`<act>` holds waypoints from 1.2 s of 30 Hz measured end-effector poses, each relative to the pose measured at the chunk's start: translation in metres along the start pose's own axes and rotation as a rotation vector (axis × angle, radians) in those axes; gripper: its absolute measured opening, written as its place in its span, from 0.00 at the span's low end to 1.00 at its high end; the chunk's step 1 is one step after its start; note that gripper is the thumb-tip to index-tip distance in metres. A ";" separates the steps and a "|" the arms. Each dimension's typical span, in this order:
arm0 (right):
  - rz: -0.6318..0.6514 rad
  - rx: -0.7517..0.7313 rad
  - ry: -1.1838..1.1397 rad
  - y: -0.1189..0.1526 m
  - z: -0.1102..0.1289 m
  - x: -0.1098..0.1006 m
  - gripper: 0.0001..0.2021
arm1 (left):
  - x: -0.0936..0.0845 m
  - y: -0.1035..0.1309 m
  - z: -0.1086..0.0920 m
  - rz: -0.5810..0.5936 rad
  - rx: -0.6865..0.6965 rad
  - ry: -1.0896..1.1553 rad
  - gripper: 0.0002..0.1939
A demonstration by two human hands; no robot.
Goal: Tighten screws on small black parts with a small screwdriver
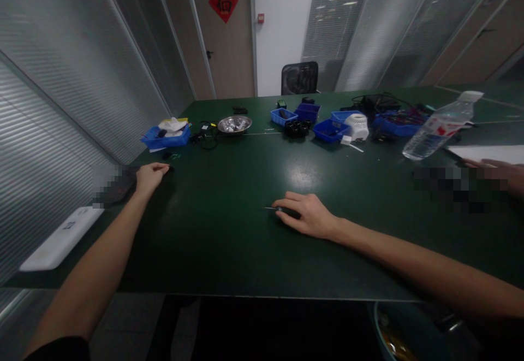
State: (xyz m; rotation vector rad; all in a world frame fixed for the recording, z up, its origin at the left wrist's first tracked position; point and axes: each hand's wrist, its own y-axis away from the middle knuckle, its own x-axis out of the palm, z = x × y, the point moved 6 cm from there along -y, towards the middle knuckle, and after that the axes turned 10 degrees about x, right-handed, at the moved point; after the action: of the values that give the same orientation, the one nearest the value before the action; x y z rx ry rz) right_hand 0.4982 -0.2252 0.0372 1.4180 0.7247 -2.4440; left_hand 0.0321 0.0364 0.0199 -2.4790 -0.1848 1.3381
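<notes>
Out to the left, my left hand (151,177) is closed in a pinch, with a small dark piece (171,168) at its fingertips, too small to name. My right hand (307,214) rests low over the middle of the green table (221,241), its fingers curled around a screwdriver (290,212). The screwdriver has a black handle and a thin metal shaft that points left. Part of the handle is hidden under the palm. Just beyond my left hand lie small dark and green bits (174,156).
Behind my left hand is a blue basket (166,141), with a metal bowl (234,125) beyond it. Several blue trays (329,131) stand at the back. A plastic bottle (442,126) and another person's hand (497,172) are at right. A white box (61,241) lies at left.
</notes>
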 end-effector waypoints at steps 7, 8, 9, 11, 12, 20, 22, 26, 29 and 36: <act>-0.017 0.021 0.005 0.000 -0.003 0.000 0.17 | 0.043 0.050 -0.156 0.196 0.498 0.302 0.15; -0.025 0.025 0.011 0.000 -0.004 0.000 0.17 | 0.052 0.068 -0.183 0.282 0.564 0.361 0.16; -0.033 0.027 0.015 0.000 -0.005 0.000 0.17 | 0.060 0.087 -0.206 0.346 0.610 0.415 0.17; -0.043 0.026 0.018 0.001 -0.005 0.001 0.17 | 0.076 0.125 -0.242 0.473 0.679 0.486 0.17; -0.044 0.025 0.018 0.001 -0.005 0.001 0.16 | 0.082 0.141 -0.254 0.532 0.712 0.507 0.16; -0.009 0.013 -0.010 0.000 0.000 0.001 0.13 | 0.096 0.175 -0.268 0.645 0.793 0.481 0.16; -0.006 0.015 -0.014 0.000 0.000 0.000 0.13 | 0.094 0.174 -0.268 0.641 0.801 0.474 0.18; -0.005 0.019 -0.006 0.000 0.001 0.000 0.12 | 0.092 0.177 -0.272 0.635 0.855 0.462 0.14; -0.005 0.025 0.000 0.000 0.001 0.000 0.11 | 0.091 0.177 -0.273 0.619 0.864 0.472 0.08; -0.003 -0.002 0.052 0.000 0.001 0.003 0.12 | 0.093 0.179 -0.272 0.655 0.882 0.467 0.08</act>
State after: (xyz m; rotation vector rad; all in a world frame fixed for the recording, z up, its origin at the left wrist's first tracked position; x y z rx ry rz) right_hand 0.4953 -0.2253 0.0349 1.4863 0.7404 -2.4164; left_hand 0.3041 -0.1660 0.0254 -1.9941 1.1414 0.7008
